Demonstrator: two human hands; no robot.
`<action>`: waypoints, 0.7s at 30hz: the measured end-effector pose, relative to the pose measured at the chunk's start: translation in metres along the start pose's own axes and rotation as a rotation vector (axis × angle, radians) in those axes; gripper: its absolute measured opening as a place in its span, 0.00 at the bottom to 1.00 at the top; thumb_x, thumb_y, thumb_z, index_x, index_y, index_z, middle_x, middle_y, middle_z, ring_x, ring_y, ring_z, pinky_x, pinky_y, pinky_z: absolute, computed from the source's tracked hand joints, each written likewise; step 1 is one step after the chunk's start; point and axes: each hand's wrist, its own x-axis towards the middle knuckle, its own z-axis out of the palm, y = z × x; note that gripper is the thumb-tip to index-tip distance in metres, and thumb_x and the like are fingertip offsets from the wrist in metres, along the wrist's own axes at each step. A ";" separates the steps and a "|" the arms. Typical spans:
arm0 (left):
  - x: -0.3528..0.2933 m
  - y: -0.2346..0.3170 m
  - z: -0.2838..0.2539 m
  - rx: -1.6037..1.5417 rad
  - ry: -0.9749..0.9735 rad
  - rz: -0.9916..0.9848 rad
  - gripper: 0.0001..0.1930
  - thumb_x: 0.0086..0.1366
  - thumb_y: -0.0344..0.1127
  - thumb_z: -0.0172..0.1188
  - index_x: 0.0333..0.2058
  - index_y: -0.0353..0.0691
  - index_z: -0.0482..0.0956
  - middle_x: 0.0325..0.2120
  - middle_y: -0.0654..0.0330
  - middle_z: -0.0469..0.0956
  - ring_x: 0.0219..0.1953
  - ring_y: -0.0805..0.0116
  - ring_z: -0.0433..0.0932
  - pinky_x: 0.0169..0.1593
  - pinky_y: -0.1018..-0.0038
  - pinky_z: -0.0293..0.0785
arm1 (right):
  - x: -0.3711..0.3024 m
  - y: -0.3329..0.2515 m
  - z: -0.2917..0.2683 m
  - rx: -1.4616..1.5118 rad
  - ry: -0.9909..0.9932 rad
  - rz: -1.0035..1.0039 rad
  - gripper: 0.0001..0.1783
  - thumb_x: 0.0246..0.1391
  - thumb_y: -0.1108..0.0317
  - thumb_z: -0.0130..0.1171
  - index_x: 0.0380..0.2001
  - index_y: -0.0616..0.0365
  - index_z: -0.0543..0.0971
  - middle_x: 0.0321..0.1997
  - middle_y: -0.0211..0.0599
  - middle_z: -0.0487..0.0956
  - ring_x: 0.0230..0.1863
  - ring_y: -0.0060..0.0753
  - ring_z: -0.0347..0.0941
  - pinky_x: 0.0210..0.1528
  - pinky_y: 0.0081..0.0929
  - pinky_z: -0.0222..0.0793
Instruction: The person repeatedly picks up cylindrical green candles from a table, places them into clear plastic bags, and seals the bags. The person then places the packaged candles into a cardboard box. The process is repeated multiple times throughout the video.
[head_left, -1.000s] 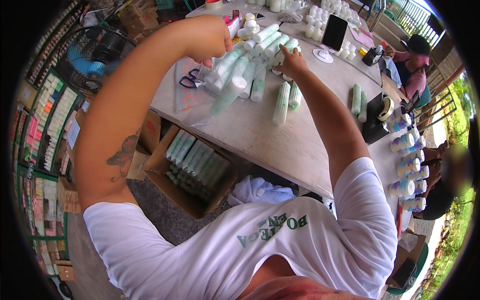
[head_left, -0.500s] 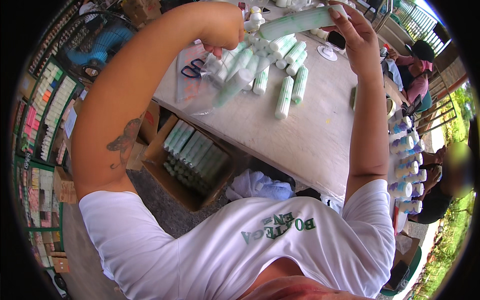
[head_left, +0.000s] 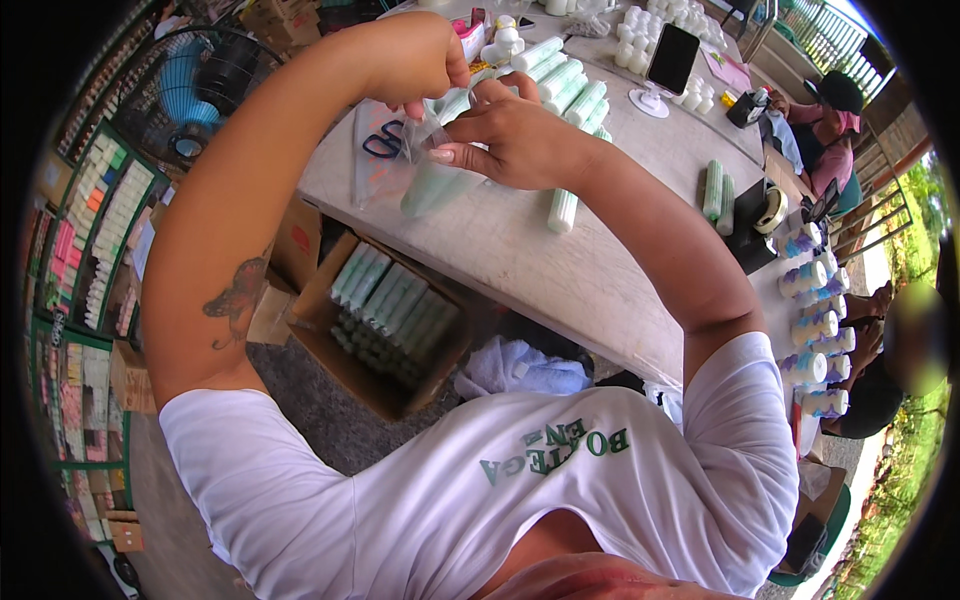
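Observation:
My left hand (head_left: 432, 68) is closed at the far left of the table, its fingertips at the upper edge of a clear plastic bag (head_left: 413, 135). My right hand (head_left: 515, 135) has come in beside it, with thumb and fingers pinched on the bag's mouth. A pale green candle (head_left: 435, 192) shows blurred through the plastic. Behind my right hand lie several white-and-green pillar candles (head_left: 566, 85); one candle end (head_left: 563, 212) sticks out below my wrist. Dark-handled scissors (head_left: 384, 140) rest left of the bag.
A phone (head_left: 673, 58) stands on a white holder. A tape dispenser (head_left: 770, 212) and two green candles (head_left: 713, 190) sit at the right. Below the table's near edge is a cardboard box (head_left: 440, 385) of candles. A fan (head_left: 185, 95) stands left; a co-worker (head_left: 840, 125) sits far right.
My right hand has moved left and down from the upper right, where it held up a long green-and-white candle, to the bag's mouth. The phone and tape dispenser are now uncovered.

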 end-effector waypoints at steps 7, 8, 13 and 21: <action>-0.001 -0.006 -0.008 0.013 0.013 0.065 0.22 0.47 0.24 0.49 0.44 0.34 0.77 0.38 0.55 0.80 0.20 0.74 0.78 0.20 0.76 0.70 | -0.006 0.129 -0.006 0.743 0.548 0.483 0.27 0.57 0.44 0.51 0.48 0.56 0.76 0.39 0.39 0.80 0.48 0.33 0.73 0.57 0.39 0.58; -0.002 -0.006 -0.007 0.001 0.007 0.042 0.22 0.48 0.25 0.49 0.44 0.33 0.77 0.37 0.55 0.80 0.20 0.74 0.78 0.21 0.76 0.71 | -0.010 0.136 0.018 0.376 0.469 0.628 0.28 0.54 0.43 0.54 0.50 0.52 0.74 0.41 0.40 0.79 0.52 0.36 0.70 0.59 0.45 0.54; -0.002 0.007 -0.005 -0.007 -0.006 0.007 0.22 0.48 0.27 0.50 0.45 0.34 0.77 0.33 0.57 0.80 0.21 0.74 0.78 0.23 0.75 0.73 | -0.021 0.172 0.091 -0.556 0.158 0.925 0.40 0.43 0.39 0.62 0.60 0.35 0.64 0.50 0.43 0.76 0.65 0.49 0.56 0.62 0.70 0.30; -0.007 0.001 -0.007 -0.021 0.008 -0.002 0.21 0.50 0.28 0.50 0.45 0.34 0.77 0.34 0.55 0.80 0.23 0.70 0.79 0.27 0.73 0.75 | -0.020 0.165 0.045 -0.325 0.271 0.986 0.27 0.53 0.49 0.53 0.52 0.51 0.69 0.38 0.45 0.80 0.46 0.46 0.75 0.63 0.69 0.28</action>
